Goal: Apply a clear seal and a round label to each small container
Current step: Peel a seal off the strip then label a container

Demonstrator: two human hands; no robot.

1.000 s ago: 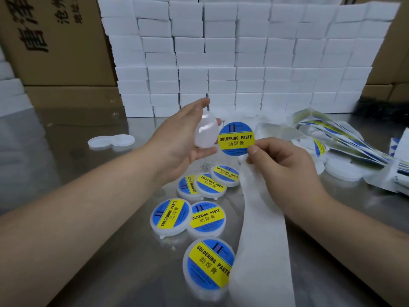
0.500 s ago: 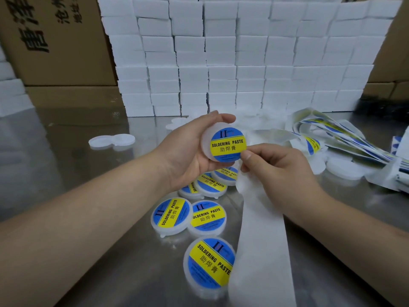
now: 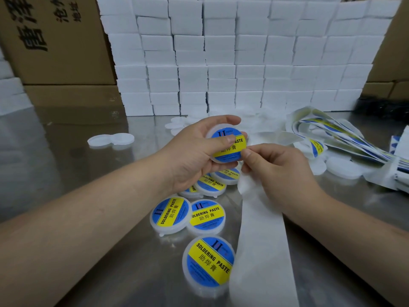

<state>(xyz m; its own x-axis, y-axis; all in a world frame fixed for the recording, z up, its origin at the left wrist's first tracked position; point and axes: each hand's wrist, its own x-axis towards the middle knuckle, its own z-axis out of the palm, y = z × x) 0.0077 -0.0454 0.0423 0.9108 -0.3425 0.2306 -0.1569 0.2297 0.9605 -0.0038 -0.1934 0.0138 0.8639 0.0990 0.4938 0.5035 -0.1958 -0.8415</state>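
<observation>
While your left hand (image 3: 190,156) cups the little tub (image 3: 212,130) just above the table (image 3: 66,173), its thumb lies across the label (image 3: 232,149).
Your right hand (image 3: 283,171) has its thumb tip at the label's edge, other fingers curled on the end of the paper strip (image 3: 261,240). Tub looks light, stiff and a bit slick, so I'd grip the rim and rub the label flat from the middle out.

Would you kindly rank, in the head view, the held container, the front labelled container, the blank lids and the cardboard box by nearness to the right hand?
1. held container: touching the right hand at its thumb.
2. front labelled container: on the table, lower left.
3. blank lids: far left.
4. cardboard box: back left, farthest.
</observation>
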